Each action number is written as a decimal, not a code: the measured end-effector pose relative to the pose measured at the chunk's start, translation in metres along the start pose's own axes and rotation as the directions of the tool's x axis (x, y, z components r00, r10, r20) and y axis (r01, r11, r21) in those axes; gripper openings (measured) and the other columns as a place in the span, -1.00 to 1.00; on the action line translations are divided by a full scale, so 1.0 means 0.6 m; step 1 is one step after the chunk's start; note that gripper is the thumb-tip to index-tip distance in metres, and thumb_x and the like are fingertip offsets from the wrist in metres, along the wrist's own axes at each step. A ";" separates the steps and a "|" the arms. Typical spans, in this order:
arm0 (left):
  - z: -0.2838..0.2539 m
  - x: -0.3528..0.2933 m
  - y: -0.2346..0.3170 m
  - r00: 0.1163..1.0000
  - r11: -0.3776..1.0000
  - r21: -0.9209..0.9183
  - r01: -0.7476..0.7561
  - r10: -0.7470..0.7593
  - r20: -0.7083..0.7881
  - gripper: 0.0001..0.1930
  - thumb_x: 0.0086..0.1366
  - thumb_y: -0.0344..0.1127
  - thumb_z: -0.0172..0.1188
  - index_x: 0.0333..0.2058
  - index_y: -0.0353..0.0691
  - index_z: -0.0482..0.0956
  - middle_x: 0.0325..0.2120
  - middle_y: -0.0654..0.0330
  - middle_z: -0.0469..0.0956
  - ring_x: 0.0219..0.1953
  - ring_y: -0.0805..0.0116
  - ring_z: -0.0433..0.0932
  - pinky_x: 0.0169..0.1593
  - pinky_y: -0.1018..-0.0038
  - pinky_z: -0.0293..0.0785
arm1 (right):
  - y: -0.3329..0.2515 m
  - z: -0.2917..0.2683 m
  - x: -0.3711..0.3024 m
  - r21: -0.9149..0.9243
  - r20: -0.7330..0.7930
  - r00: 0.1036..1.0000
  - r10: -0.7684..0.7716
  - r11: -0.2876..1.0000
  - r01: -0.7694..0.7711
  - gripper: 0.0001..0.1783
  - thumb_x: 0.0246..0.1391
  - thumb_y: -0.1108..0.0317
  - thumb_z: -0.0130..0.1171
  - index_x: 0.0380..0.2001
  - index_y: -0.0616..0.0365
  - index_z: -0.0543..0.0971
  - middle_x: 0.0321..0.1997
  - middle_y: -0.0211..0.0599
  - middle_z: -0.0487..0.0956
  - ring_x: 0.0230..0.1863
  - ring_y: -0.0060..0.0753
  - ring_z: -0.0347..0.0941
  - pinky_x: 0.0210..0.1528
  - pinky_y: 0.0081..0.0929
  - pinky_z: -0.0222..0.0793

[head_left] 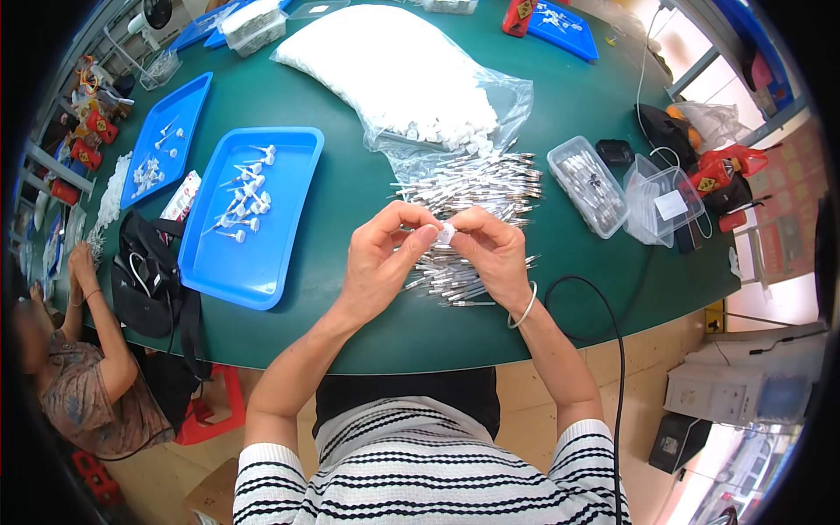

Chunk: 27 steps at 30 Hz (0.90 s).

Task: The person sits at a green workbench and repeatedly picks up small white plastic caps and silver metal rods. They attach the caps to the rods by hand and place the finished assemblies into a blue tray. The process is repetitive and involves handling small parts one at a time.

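My left hand (382, 262) and my right hand (497, 262) meet over the middle of the table, fingers pinched together. Between their fingertips is a small white plastic cap (446, 234); whether a metal rod is joined to it is hidden by my fingers. Just beyond and beneath my hands lies a loose heap of thin metal rods (490, 182). Behind the heap, a large clear plastic bag (516, 94) lies open, spilling white caps (442, 122). Left of my hands, a blue tray (262, 284) holds several rods fitted with white caps (248, 197).
Right of the heap are a clear box of rods (588, 188), an empty clear container (669, 206) and a black cable (612, 315). A second blue tray (188, 101) and a black bag (144, 271) lie left. Another person's arm (109, 346) reaches the table at far left.
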<state>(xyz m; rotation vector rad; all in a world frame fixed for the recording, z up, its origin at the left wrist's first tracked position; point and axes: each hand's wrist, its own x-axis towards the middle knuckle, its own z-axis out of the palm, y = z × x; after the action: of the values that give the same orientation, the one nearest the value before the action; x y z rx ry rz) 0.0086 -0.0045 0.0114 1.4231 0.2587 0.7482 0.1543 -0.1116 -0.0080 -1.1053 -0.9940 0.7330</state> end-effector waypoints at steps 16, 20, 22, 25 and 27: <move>-0.012 0.010 0.019 0.951 0.949 -0.067 0.307 -0.303 0.059 -0.81 0.29 -0.29 0.19 -0.43 -0.29 0.51 -0.53 0.32 0.50 -0.55 0.64 0.43 -0.45 0.68 0.40 | -0.004 0.006 -0.001 -0.486 -0.012 0.958 -0.286 0.839 0.245 -0.81 -0.09 0.56 0.28 -0.33 0.14 0.62 -0.35 -0.32 0.59 -0.30 -0.35 0.48 -0.24 -0.48 0.40; -0.018 0.013 0.025 0.907 0.897 -0.137 0.420 -0.409 0.105 -0.80 0.30 -0.27 0.19 -0.42 -0.28 0.51 -0.53 0.32 0.50 -0.56 0.64 0.43 -0.46 0.68 0.42 | -0.002 0.007 -0.001 -0.473 -0.019 0.953 -0.302 0.843 0.257 -0.80 -0.11 0.58 0.29 -0.34 0.14 0.62 -0.35 -0.33 0.59 -0.31 -0.37 0.48 -0.26 -0.48 0.41; -0.020 0.014 0.023 0.915 0.910 -0.114 0.398 -0.387 0.112 -0.81 0.30 -0.28 0.19 -0.41 -0.29 0.52 -0.53 0.32 0.50 -0.56 0.64 0.44 -0.46 0.67 0.43 | -0.007 0.007 -0.001 -0.478 -0.026 0.950 -0.310 0.839 0.260 -0.80 -0.11 0.58 0.30 -0.35 0.14 0.61 -0.35 -0.34 0.59 -0.32 -0.38 0.48 -0.27 -0.49 0.41; -0.021 0.010 0.019 0.932 0.932 -0.072 0.356 -0.349 0.094 -0.82 0.29 -0.29 0.19 -0.39 -0.31 0.53 -0.52 0.31 0.51 -0.55 0.64 0.44 -0.46 0.67 0.42 | -0.011 0.009 0.000 -0.486 -0.028 0.945 -0.325 0.831 0.272 -0.81 -0.11 0.59 0.30 -0.35 0.14 0.61 -0.36 -0.34 0.59 -0.33 -0.39 0.48 -0.29 -0.51 0.40; -0.020 0.008 0.017 0.946 0.946 -0.047 0.320 -0.316 0.075 -0.82 0.29 -0.30 0.19 -0.39 -0.32 0.52 -0.52 0.31 0.51 -0.55 0.63 0.44 -0.46 0.67 0.42 | -0.011 0.008 0.000 -0.482 -0.028 0.945 -0.327 0.832 0.274 -0.81 -0.12 0.59 0.30 -0.36 0.14 0.61 -0.36 -0.35 0.59 -0.34 -0.40 0.48 -0.30 -0.51 0.40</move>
<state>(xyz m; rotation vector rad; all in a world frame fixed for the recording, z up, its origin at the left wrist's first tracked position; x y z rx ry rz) 0.0021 0.0074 0.0203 1.3073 0.4014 0.4382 0.1496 -0.1117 -0.0013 -1.3488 -1.2561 0.1646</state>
